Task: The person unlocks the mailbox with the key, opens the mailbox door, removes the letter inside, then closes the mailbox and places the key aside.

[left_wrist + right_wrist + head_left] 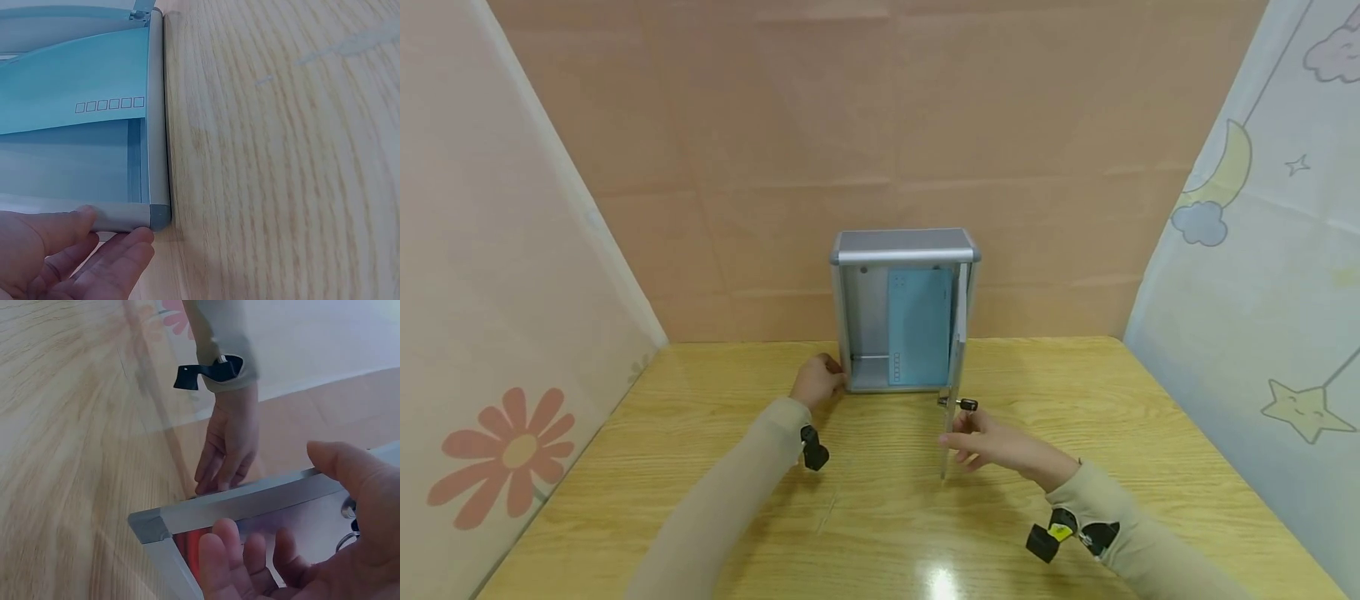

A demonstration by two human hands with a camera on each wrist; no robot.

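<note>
A silver metal mailbox (904,242) stands upright with its front door (960,308) swung out toward the viewer on the right. Inside, a light blue envelope (919,325) with a row of small red squares leans against the back. My left hand (817,382) grips the lower left edge of the mailbox, thumb on the front frame (122,215) and fingers along the outer side. My right hand (1000,442) pinches the door's free edge, its thumb on the metal rim (250,497) and fingers against the outer face. A key (967,405) sticks out of the door lock.
The mailbox rests on a wood-grain table (880,500) close to the orange-brown back sheet (880,125). Pale printed sheets flank it, with a flower (516,452) on the left and a star (1309,408) on the right. Both wrists wear black camera mounts.
</note>
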